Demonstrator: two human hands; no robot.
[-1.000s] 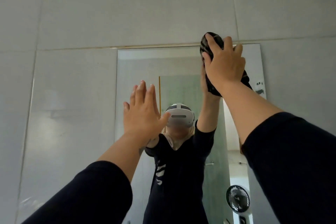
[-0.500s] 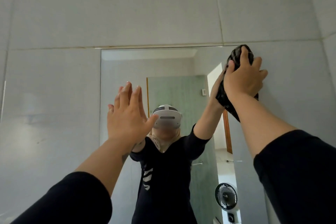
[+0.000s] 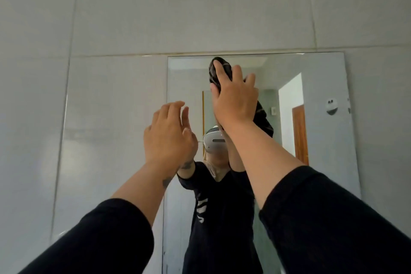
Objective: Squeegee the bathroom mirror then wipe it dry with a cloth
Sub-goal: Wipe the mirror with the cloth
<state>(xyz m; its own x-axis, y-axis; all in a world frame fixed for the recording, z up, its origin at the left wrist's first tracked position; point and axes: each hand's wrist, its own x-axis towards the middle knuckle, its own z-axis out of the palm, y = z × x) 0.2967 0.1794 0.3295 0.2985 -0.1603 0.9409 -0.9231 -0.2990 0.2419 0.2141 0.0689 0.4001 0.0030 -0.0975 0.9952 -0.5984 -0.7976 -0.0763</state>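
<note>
The frameless bathroom mirror hangs on a grey tiled wall, filling the middle and right of the head view. My right hand presses a dark striped cloth flat against the glass near the mirror's top edge, left of centre; the cloth's tail hangs below my palm. My left hand is raised beside the mirror's left edge, fingers slightly curled and apart, holding nothing. No squeegee shows.
Large grey wall tiles surround the mirror. A small white hook sticks on the mirror's right side. The reflection shows a person in a dark top wearing a headset, plus a doorway behind.
My right hand has swept the cloth leftward along the top of the mirror, from its right edge to left of centre. My view shifted left, and my left hand's fingers curled slightly.
</note>
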